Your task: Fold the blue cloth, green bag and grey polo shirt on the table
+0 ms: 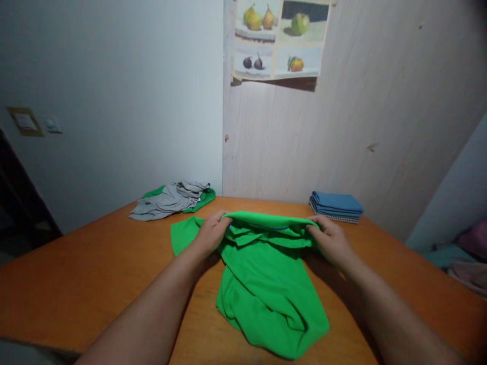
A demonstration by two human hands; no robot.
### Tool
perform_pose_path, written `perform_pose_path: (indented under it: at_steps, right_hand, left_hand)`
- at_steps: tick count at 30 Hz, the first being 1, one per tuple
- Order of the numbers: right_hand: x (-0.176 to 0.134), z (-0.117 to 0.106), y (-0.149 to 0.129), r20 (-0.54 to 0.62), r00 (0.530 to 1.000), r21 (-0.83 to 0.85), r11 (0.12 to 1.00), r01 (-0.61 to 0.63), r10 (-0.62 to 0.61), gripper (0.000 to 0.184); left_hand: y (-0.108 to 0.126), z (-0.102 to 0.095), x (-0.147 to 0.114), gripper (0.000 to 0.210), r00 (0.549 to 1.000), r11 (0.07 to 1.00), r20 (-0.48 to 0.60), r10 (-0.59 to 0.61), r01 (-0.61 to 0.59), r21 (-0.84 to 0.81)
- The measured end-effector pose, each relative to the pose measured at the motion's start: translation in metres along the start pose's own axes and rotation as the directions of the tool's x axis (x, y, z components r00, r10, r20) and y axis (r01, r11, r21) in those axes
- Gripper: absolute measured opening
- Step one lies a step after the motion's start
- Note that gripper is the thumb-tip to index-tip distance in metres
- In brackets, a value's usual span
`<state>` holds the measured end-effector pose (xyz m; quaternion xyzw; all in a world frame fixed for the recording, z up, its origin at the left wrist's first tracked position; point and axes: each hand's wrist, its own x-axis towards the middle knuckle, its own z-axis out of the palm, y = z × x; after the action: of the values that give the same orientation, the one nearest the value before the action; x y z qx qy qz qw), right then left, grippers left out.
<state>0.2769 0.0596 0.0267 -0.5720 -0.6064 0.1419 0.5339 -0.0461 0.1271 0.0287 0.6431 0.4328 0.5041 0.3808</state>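
A bright green garment (266,274), probably a shirt, lies rumpled on the orange-brown table (125,274). Its far edge is raised and stretched between my two hands. My left hand (213,233) is closed on the left end of that edge, and my right hand (331,238) grips the right end. Beyond my left hand, a flap of the green cloth spreads out to the left. The near part is bunched, with a fold at its lower right. Some of my fingertips are hidden under the cloth.
At the back left lies a loose pile of grey and green clothes (173,200). A neat stack of folded blue and checked cloths (337,205) stands at the back right. Walls rise behind the table, with a fruit poster (279,43) on the wooden panel.
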Motion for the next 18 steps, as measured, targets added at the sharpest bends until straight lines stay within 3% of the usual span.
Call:
perform_pose_path:
  at_steps: [4,9,12,14,16,18]
  right_hand:
    - [-0.002,0.0,-0.016,0.063,0.985,0.415,0.893,-0.175,0.163,0.03]
    - [-0.007,-0.008,-0.033,0.182,0.945,0.573,0.752,-0.326,0.27,0.033]
    - [-0.009,-0.014,-0.032,0.331,0.898,0.501,0.753,-0.427,0.289,0.029]
    - [-0.008,-0.014,-0.022,0.395,0.871,0.34,0.834,-0.434,0.292,0.023]
    - [-0.005,-0.01,-0.006,0.348,0.893,0.114,0.933,-0.341,0.284,0.017]
    - [-0.001,-0.006,0.01,0.243,0.946,-0.084,0.976,-0.199,0.214,0.012]
  left_hand:
    - [0.01,-0.003,-0.004,0.024,0.997,0.964,0.077,-0.01,0.03,-0.265]
    - [0.026,-0.013,-0.011,0.028,0.995,0.932,0.103,0.02,0.019,-0.362]
    - [0.027,-0.017,-0.012,0.034,0.976,0.939,0.214,-0.035,0.106,-0.327]
    - [0.019,-0.017,-0.01,0.036,0.972,0.981,0.223,-0.081,0.117,-0.155]
    - [0.008,-0.017,-0.006,0.035,0.993,0.991,0.097,-0.072,0.061,0.118]
    - [-0.002,-0.015,-0.001,0.03,0.999,0.937,-0.033,0.023,-0.01,0.348]
